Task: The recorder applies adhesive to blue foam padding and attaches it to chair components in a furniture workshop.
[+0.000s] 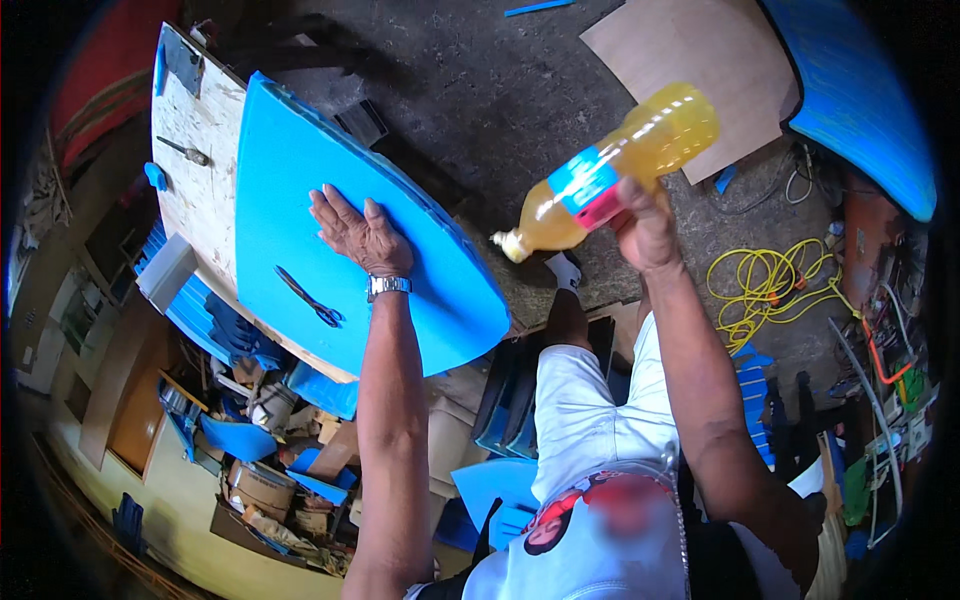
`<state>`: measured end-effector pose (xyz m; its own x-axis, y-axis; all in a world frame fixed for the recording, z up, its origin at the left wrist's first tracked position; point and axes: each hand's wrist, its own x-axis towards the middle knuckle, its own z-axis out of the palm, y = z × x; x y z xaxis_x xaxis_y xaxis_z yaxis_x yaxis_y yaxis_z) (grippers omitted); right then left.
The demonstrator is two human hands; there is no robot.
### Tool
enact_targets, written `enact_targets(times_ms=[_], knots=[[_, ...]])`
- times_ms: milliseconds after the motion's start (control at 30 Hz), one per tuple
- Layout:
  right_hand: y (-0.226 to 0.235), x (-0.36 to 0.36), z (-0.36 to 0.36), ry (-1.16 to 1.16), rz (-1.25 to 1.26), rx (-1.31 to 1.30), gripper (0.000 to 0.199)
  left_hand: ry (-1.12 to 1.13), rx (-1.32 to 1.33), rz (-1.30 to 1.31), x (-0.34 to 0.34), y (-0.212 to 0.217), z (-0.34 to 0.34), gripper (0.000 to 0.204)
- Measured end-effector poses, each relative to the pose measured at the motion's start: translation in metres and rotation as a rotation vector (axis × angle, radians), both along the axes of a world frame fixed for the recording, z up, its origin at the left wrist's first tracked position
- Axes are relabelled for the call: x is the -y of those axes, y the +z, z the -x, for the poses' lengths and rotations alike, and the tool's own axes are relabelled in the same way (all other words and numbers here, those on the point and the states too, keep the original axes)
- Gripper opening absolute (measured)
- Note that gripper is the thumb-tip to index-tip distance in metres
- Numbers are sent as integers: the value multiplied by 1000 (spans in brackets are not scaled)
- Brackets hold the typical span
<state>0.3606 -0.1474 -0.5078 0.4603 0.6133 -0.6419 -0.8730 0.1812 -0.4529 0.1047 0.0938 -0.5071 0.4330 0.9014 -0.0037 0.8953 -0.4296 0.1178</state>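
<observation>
My left hand, with a metal-band watch at the wrist, lies flat with fingers spread on a blue foam-like sheet. Black-handled scissors rest on the same sheet, just left of that wrist. In my right hand is a clear plastic bottle of yellow liquid, gripped around its labelled middle. The bottle is tilted, its white-tipped neck pointing down and left, apart from the sheet's right edge. Part of the grip is hidden behind the bottle.
The sheet covers part of a pale, worn worktable bearing a small dark-handled tool. A brown board lies on the floor beyond the bottle. Yellow cable is coiled at right. Boxes and blue scraps crowd the lower left.
</observation>
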Motion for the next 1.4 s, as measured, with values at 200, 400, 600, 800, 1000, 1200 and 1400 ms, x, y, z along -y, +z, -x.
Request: enact_targets(times_ms=[200, 400, 600, 800, 1000, 1200, 1400], knots=[[26, 33, -12, -215, -24, 71, 62, -113, 71, 63, 56, 34, -5, 88], [36, 56, 36, -393, -98, -60, 64, -327, -155, 157, 104, 29, 48, 82], [18, 25, 50, -201, -19, 204, 39, -356, -149, 123, 95, 16, 62, 81], [29, -50, 48, -122, -116, 545, 41, -275, -71, 144, 97, 17, 57, 78], [17, 5, 91, -36, -63, 354, 40, -256, -85, 116, 95, 19, 64, 75], [-12, -72, 56, -86, -71, 395, 28, -280, -64, 97, 100, 11, 55, 73], [15, -46, 53, 196, -48, 471, 39, -274, 1, 93, 96, 12, 60, 76]])
